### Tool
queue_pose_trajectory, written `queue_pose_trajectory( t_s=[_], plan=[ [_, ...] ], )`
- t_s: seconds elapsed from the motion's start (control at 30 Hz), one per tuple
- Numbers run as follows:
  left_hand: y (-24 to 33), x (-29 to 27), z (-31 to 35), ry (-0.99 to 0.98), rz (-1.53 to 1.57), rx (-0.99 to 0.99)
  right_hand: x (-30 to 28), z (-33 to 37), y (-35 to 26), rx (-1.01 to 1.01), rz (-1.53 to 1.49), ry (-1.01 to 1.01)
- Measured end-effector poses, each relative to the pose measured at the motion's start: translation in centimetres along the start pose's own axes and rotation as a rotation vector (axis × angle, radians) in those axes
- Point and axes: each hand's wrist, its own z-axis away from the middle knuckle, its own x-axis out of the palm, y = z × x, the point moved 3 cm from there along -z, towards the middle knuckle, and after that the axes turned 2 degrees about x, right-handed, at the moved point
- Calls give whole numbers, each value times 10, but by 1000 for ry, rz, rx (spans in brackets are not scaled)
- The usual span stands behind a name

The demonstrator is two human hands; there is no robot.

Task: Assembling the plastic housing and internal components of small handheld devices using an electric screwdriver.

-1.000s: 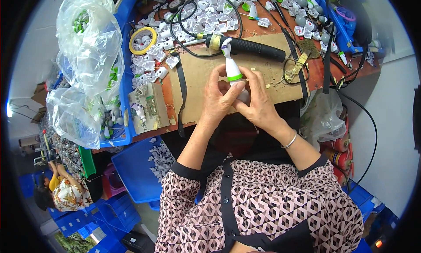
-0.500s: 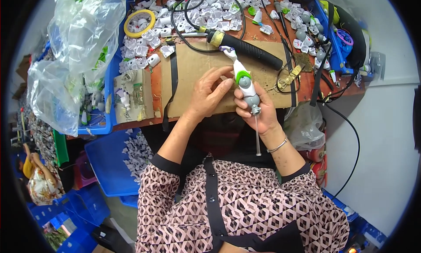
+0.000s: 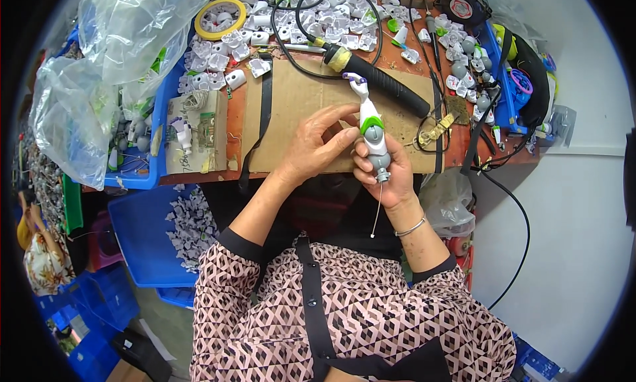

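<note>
My right hand (image 3: 392,177) is wrapped round a toy arm (image 3: 375,134) held above the table's front edge. The toy arm is white with a green band, grey ball joints and a small white-and-purple hand that points away from me. From its grey lower end hangs a thin cord (image 3: 377,213) with a small pale tip. My left hand (image 3: 315,143) is just left of the toy arm, fingers loosely bent and apart, holding nothing I can see. Beneath both hands is a sheet of cardboard (image 3: 285,97) on the table.
A black electric screwdriver (image 3: 384,84) with a coiled cable lies across the cardboard. White plastic parts (image 3: 331,24) pile up behind it, beside a yellow tape roll (image 3: 220,19). Blue bins (image 3: 156,163) flank the table. A small block (image 3: 192,134) stands at left.
The whole view has shifted slightly. The cord under the toy arm now swings toward the left and looks thinner. Both hands keep nearly the same pose.
</note>
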Motion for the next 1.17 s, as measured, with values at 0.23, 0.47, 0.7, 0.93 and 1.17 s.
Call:
queue_pose_trajectory(
  t_s=[0.23, 0.47, 0.7, 0.93, 1.17],
  plan=[
    [-6, 2, -1, 25, 50, 22, 1, 3, -3, -62, 162, 28],
    [-5, -3, 2, 8, 57, -134, 27, 10, -15, -624, 1459, 272],
    [-9, -3, 2, 41, 27, -52, 31, 11, -10, -883, 1799, 305],
    [-11, -5, 3, -46, 15, -97, 31, 10, -8, -989, 1906, 271],
    [-8, -4, 3, -47, 85, -143, 28, 9, -6, -988, 1954, 291]
  ],
)
